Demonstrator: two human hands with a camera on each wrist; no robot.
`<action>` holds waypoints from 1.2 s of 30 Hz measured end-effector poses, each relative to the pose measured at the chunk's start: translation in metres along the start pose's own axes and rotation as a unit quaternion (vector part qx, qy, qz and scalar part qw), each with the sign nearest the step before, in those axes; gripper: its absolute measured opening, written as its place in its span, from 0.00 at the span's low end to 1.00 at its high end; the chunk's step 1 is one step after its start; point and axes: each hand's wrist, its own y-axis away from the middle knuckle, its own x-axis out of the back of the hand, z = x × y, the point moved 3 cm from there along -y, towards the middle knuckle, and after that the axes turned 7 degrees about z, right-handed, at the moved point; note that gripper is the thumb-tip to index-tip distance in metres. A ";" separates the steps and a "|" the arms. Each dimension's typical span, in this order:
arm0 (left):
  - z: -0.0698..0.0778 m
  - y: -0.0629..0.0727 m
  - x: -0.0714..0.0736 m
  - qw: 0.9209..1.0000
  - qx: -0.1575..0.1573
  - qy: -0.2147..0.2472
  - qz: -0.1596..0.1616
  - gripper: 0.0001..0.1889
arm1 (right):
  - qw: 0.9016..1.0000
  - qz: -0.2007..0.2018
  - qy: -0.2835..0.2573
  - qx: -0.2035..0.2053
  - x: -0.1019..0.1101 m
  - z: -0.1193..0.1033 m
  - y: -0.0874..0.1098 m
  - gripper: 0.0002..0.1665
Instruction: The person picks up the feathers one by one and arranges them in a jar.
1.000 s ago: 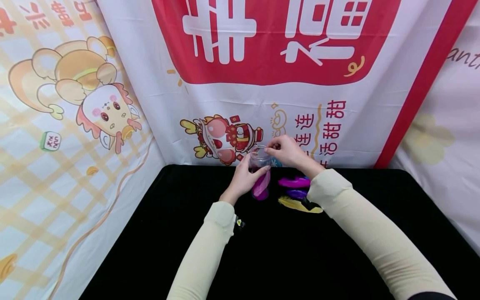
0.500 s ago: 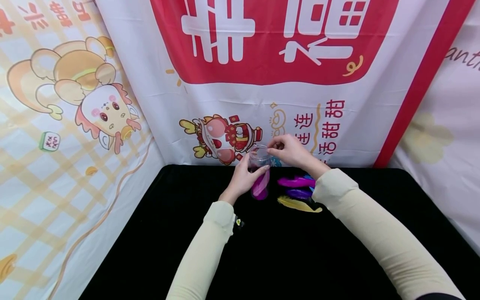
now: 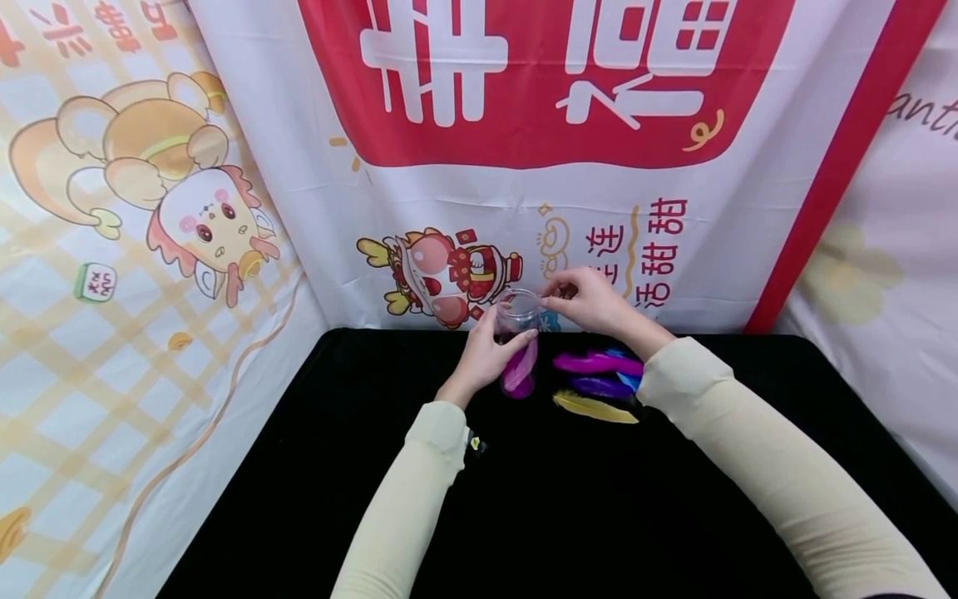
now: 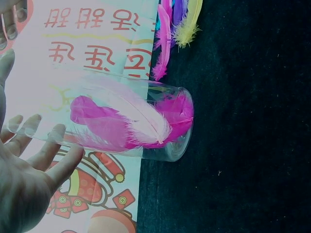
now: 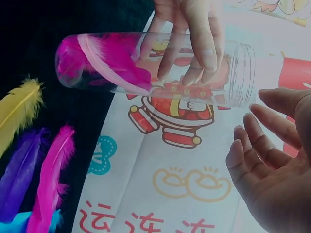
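Note:
My left hand [image 3: 479,353] grips a clear jar [image 3: 519,318], thumb on the near side and fingers around the other. The jar stands upright at the back of the black table, its mouth uncovered. Inside it, magenta feathers [image 4: 99,126] and a pale pink feather [image 4: 146,116] lie in the lower part. My right hand [image 3: 587,301] hovers just right of the rim. In the right wrist view its thumb and index finger [image 5: 274,119] are apart, with nothing between them and the other fingers loosely bent.
Right of the jar lie loose feathers: a magenta feather [image 3: 587,363], a purple feather [image 3: 601,387], a yellow feather [image 3: 595,408] and a blue feather [image 3: 630,381]. A printed cloth backdrop [image 3: 419,191] rises right behind the black table [image 3: 554,507].
My right hand has drawn slightly right, from the jar's rim to just beside it. The left hand and the jar have stayed in place.

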 end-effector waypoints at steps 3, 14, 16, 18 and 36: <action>-0.001 0.000 -0.001 1.000 -0.002 -0.004 0.003 0.41 | 1.000 0.000 0.005 0.002 0.003 0.002 0.003 0.08; -0.002 0.000 -0.001 1.000 0.003 0.000 0.003 0.43 | 1.000 -0.016 -0.008 -0.015 0.010 0.014 0.013 0.09; -0.002 0.000 -0.001 1.000 0.000 0.000 0.003 0.43 | 1.000 -0.018 -0.009 -0.017 0.012 0.016 0.015 0.09; -0.002 0.000 -0.001 1.000 -0.001 -0.001 0.004 0.43 | 1.000 -0.020 -0.010 -0.021 0.013 0.017 0.016 0.09; -0.002 0.000 -0.001 1.000 -0.007 -0.016 0.014 0.42 | 1.000 -0.016 0.020 -0.014 0.016 0.038 0.029 0.07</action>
